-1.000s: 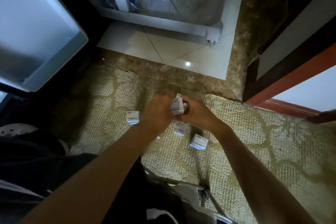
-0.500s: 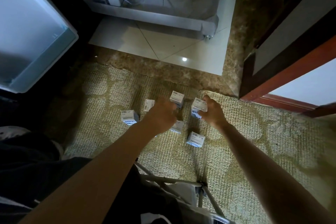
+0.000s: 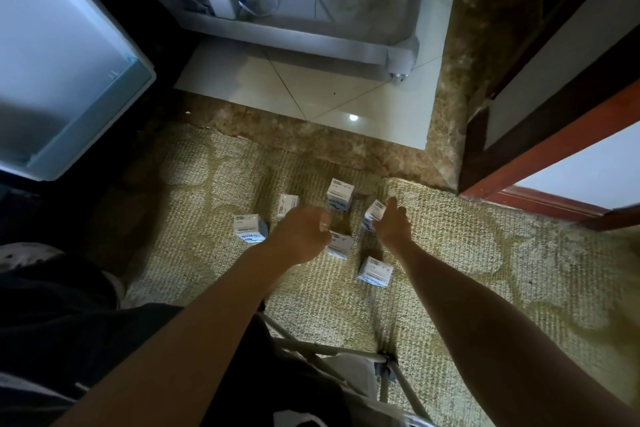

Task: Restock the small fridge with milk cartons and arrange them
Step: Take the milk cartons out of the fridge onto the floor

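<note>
Six small boxy milk cartons stand on a coarse woven rug (image 3: 485, 253) — white card with blue print. The far carton (image 3: 340, 194) stands nearest the rug's far edge, a second carton (image 3: 286, 205) to its left, a third (image 3: 250, 228) further left and nearer. The left hand (image 3: 302, 236) hangs loosely curled above the rug, holding nothing, with a carton (image 3: 340, 245) just at its fingertips. The right hand (image 3: 392, 224) rests on another carton (image 3: 373, 215), fingers spread partly open; a firm grip cannot be confirmed. The nearest carton (image 3: 375, 272) stands alone. The fridge's pale plastic door (image 3: 62, 73) hangs open at upper left, above the glossy tile floor (image 3: 311, 94).

A second ago both hands held one carton together, lifted; now they are apart and that carton is down.
</note>
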